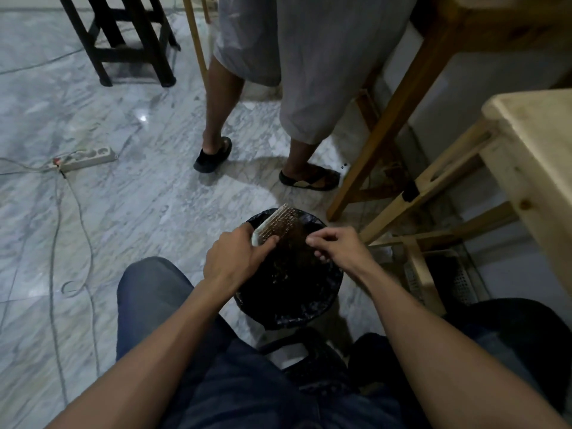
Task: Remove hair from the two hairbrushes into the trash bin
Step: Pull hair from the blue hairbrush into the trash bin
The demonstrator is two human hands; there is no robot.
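Fingers of left hand [235, 258] curled round hairbrush [274, 226], bristles up, held over far rim of trash bin [289, 305]. Right hand [339, 247] just beside, fingertips pinching dark hair [294, 243] above bin's opening. Beyond bin, another person's legs [216, 119] on marble floor [123, 196].

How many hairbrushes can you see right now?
1. The hairbrush is held in the left hand above the trash bin, while the right hand pulls hair from it. The second brush is out of view.

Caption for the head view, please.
Left hand holds a hairbrush over the black-lined trash bin; right hand pinches at its hair.
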